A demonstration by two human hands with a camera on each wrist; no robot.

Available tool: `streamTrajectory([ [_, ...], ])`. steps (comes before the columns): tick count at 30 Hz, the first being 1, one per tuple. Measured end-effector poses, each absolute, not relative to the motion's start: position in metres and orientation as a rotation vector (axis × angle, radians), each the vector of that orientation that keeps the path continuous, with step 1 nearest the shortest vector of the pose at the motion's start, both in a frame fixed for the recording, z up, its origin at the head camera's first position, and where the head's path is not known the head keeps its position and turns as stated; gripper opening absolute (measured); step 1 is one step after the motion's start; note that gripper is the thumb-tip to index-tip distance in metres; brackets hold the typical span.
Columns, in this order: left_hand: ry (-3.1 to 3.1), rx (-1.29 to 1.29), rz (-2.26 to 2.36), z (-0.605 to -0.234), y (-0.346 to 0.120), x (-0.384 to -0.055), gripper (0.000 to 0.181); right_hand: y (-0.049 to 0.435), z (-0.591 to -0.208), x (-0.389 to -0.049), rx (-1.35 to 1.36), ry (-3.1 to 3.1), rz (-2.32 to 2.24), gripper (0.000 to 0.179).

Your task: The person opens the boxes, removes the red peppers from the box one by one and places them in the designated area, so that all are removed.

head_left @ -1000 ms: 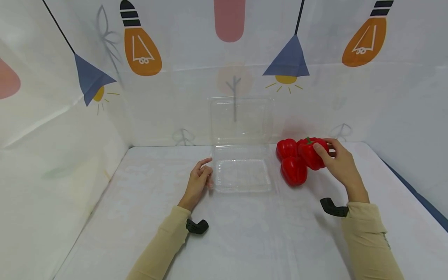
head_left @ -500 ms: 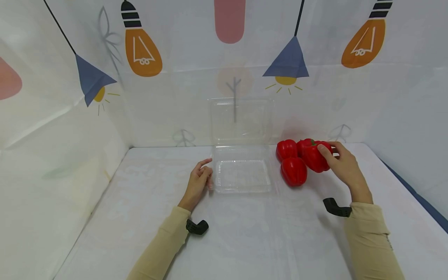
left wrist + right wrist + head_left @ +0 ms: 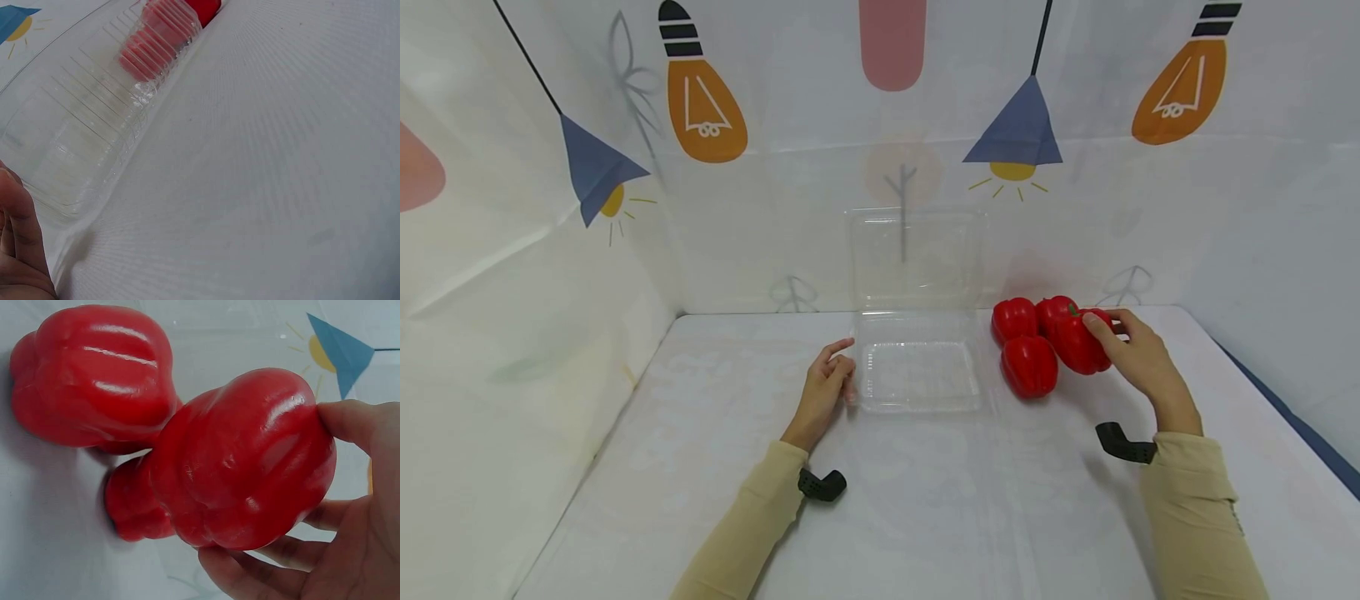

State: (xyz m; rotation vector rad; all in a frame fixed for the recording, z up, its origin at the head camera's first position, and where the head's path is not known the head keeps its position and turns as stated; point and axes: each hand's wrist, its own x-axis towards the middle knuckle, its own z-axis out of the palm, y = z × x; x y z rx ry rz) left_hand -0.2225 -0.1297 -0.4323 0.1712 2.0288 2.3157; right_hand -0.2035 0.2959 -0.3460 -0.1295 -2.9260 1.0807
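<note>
My right hand (image 3: 1138, 358) grips a red bell pepper (image 3: 1081, 346) between thumb and fingers; its green stem points up and back. Three more red bell peppers sit close by on its left: a front one (image 3: 1030, 367), a back left one (image 3: 1014, 319) and a back right one (image 3: 1053, 311), partly covered by the held pepper. In the middle stands a clear plastic clamshell box (image 3: 921, 403), its lid (image 3: 917, 258) raised at the back. Beside the box's left wall rests my left hand (image 3: 827, 390), fingers loosely bent, fingertips right at the edge.
A white cloth covers the table (image 3: 917, 500). Behind it hangs a white curtain (image 3: 805, 217) printed with lamps and bulbs. Black wrist-worn devices sit on the left sleeve (image 3: 760, 500) and the right sleeve (image 3: 1187, 500).
My right hand has moved a little to the right and nearer with the held pepper, uncovering more of the pepper behind. The left hand has stayed in place.
</note>
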Motion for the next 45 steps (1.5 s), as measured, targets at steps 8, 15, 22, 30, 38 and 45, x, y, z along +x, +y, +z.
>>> streamTrajectory([
  [8, 2.033, 0.175, 2.319, -0.432, -0.13, -0.223, 0.04, 0.3, -0.347, -0.203, -0.153, -2.983, 1.092, 0.077],
  [15, 2.035, 0.182, 2.317, -0.432, -0.13, -0.223, 0.041, 0.305, -0.349, -0.204, -0.167, -3.028, 1.094, 0.079],
  [22, 2.013, 0.164, 2.327, -0.433, -0.13, -0.223, 0.041, 0.309, -0.351, -0.205, -0.16, -3.072, 1.06, 0.081],
  [30, 2.02, 0.17, 2.319, -0.432, -0.13, -0.222, 0.042, 0.312, -0.353, -0.204, -0.184, -3.138, 1.06, 0.085],
  [38, 2.006, 0.181, 2.335, -0.431, -0.129, -0.222, 0.041, 0.314, -0.359, -0.205, -0.186, -3.147, 1.097, 0.085],
  [45, 2.009, 0.193, 2.337, -0.433, -0.129, -0.222, 0.041, 0.317, -0.363, -0.207, -0.183, -3.16, 1.154, 0.087],
])
